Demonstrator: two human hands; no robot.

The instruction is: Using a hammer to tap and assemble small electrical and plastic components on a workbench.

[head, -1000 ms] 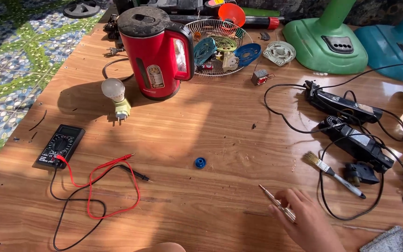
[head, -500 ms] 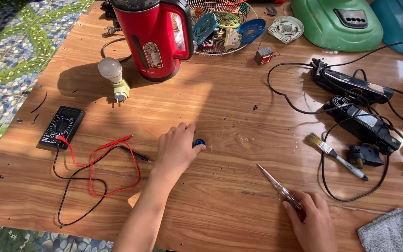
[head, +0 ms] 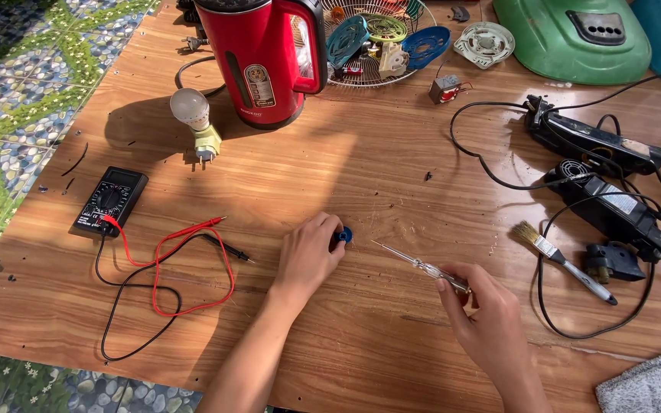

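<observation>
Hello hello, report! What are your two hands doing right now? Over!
Left hand pinching small blue knob on wooden table. Right hand gripping screwdriver, tip toward knob. Multimeter leads lie left, apart.

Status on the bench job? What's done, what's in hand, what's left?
Done: fan looks stripped, with blue parts in the wire guard and the green base set aside.

In hand: left hand has its fingers on the small blue knob; right hand holds the clear-handled screwdriver, tip off the knob.

Left: the multimeter lies untouched, probes loose on the table.
</observation>
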